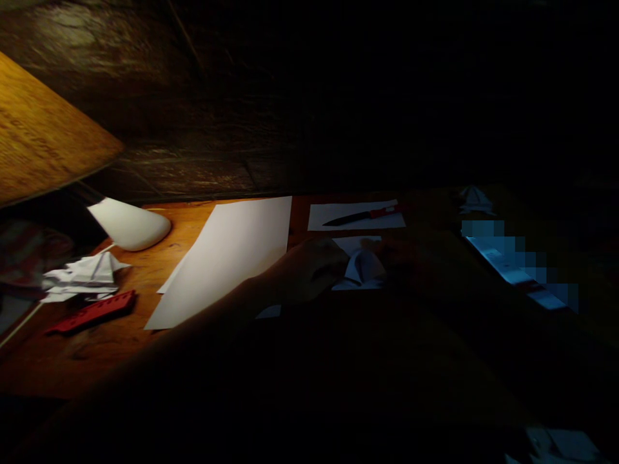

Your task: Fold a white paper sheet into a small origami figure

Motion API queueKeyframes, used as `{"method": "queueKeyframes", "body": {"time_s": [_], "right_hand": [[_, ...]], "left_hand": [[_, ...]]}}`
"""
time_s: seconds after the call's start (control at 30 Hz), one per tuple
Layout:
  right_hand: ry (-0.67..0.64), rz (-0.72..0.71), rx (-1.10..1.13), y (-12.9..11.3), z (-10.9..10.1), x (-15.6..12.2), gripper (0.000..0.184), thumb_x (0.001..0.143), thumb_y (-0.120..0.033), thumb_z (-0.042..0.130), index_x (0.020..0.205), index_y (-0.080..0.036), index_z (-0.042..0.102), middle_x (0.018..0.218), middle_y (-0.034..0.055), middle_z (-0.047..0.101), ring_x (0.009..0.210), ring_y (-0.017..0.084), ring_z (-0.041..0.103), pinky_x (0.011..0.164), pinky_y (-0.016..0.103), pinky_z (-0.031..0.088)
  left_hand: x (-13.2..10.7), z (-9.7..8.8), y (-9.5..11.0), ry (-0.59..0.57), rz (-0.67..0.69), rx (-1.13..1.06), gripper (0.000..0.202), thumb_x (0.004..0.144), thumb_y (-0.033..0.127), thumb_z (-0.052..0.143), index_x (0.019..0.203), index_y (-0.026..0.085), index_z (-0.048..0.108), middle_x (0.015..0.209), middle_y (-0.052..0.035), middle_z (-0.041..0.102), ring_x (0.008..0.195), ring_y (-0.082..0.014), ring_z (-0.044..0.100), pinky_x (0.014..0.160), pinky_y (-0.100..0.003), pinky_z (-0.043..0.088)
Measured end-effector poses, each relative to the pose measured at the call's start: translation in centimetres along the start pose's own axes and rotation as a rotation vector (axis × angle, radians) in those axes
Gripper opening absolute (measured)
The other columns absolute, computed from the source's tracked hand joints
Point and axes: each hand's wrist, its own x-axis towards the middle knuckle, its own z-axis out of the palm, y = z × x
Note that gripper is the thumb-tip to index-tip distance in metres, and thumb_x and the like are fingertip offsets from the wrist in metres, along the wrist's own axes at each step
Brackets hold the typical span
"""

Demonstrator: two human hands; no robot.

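— Paper on the far left, is it?
— Yes, a white paper heap point(87, 274), folded and crumpled, near the left edge of the table point(145, 361). A flat red strip point(94, 312) lies just in front of it and a white cone point(130, 224) lies behind it.
— And the big pale patch next?
— That is a large sheet point(232, 258) lying flat and slanted, with the corner of another sheet showing under its left edge. The left forearm passes over its near right corner and hides it.
— Where are the hands?
— Just right of that sheet, close together. The left hand point(309, 267) sits against the left side of a small folded piece point(362, 267) of white paper lying on the table. The right hand point(411, 258) is at its right side, deep in shadow. I cannot tell whether either one pinches the paper or only touches it.
— Anything behind them?
— A knife point(362, 216) with a dark blade and red handle lies on a smaller sheet point(333, 212), just beyond the folded piece.
— Farther right?
— A folded figure point(476, 200) sits in the gloom and a glowing blue screen point(512, 258) lies nearer, both apart from the hands.
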Motion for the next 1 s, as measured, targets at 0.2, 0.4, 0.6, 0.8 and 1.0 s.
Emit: {"method": "queueKeyframes", "body": {"time_s": [0.2,0.4,0.6,0.8,1.0], "right_hand": [[-0.035,0.019,-0.057,0.1,0.0,0.1,0.021,0.093,-0.038,0.064,0.105,-0.025,0.076,0.113,0.0066,0.062,0.097,0.022,0.062,0.082,0.037,0.05],[-0.016,0.01,-0.087,-0.3,0.0,0.2,0.017,0.091,-0.031,0.067,0.105,-0.025,0.075,0.113,0.0058,0.062,0.095,0.021,0.062,0.078,0.035,0.049],[0.032,0.003,-0.072,0.1,0.4,0.0,0.016,0.089,-0.033,0.07,0.102,-0.027,0.077,0.11,0.005,0.064,0.094,0.021,0.063,0.078,0.035,0.05],[0.028,-0.035,0.106,0.4,0.4,0.2,0.014,0.089,-0.034,0.069,0.097,-0.029,0.08,0.115,0.0045,0.067,0.102,0.022,0.065,0.089,0.038,0.052],[-0.052,-0.045,0.264,-0.3,-0.2,0.5,0.026,0.091,-0.021,0.062,0.104,-0.034,0.081,0.129,-0.0001,0.068,0.119,0.02,0.063,0.103,0.037,0.048]], "left_hand": [[0.3,0.1,-1.1,-0.03,0.099,-0.017,0.015,0.097,0.026,0.059,0.087,0.024,0.07,0.086,-0.0033,0.068,0.097,-0.0209,0.061,0.091,-0.037,0.049],[0.2,0.4,-1.3,-0.009,0.104,-0.032,0.015,0.096,0.027,0.062,0.088,0.025,0.074,0.087,-0.004,0.07,0.096,-0.0208,0.062,0.089,-0.038,0.05],[0.2,0.9,-1.4,0.019,0.106,-0.033,0.016,0.095,0.028,0.063,0.103,0.029,0.077,0.107,-0.0054,0.073,0.107,-0.022,0.063,0.095,-0.042,0.051],[0.1,1.0,-1.6,0.02,0.123,0.001,0.012,0.094,0.024,0.064,0.094,0.025,0.076,0.108,-0.0062,0.072,0.109,-0.0223,0.063,0.096,-0.042,0.052],[0.0,1.0,-1.5,0.016,0.071,-0.033,0.013,0.092,0.024,0.067,0.098,0.029,0.078,0.114,-0.0049,0.073,0.113,-0.0227,0.063,0.1,-0.046,0.052]]}}
